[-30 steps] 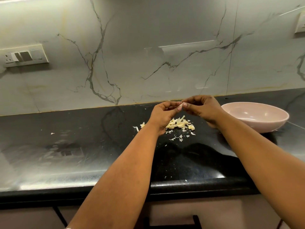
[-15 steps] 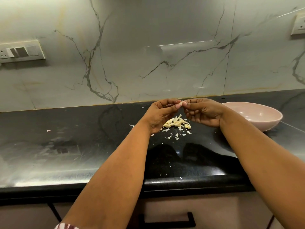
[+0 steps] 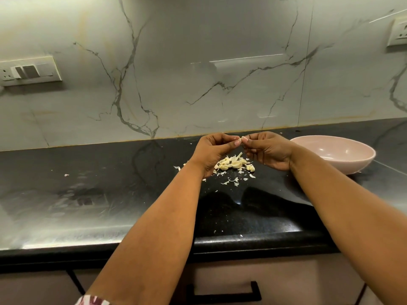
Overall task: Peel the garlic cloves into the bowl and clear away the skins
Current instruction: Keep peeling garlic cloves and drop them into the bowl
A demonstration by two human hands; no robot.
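Observation:
My left hand (image 3: 214, 150) and my right hand (image 3: 267, 149) meet above the black counter, fingertips together. Between them they pinch one small pale garlic clove (image 3: 243, 139), mostly hidden by the fingers. Below the hands a heap of garlic cloves and papery skins (image 3: 233, 164) lies on the counter. A pale pink bowl (image 3: 343, 164) stands to the right of my right hand; what I see of its inside holds nothing.
Loose skin flakes (image 3: 233, 181) are scattered in front of the heap, one fleck (image 3: 66, 175) far left. The black counter (image 3: 110, 194) ends in a rounded front edge; a marble wall with a switch plate (image 3: 28, 71) rises behind. Drawers sit below.
Both hands stay joined on the clove, with only small shifts of the fingers. The view has moved slightly; heap and bowl are where they were.

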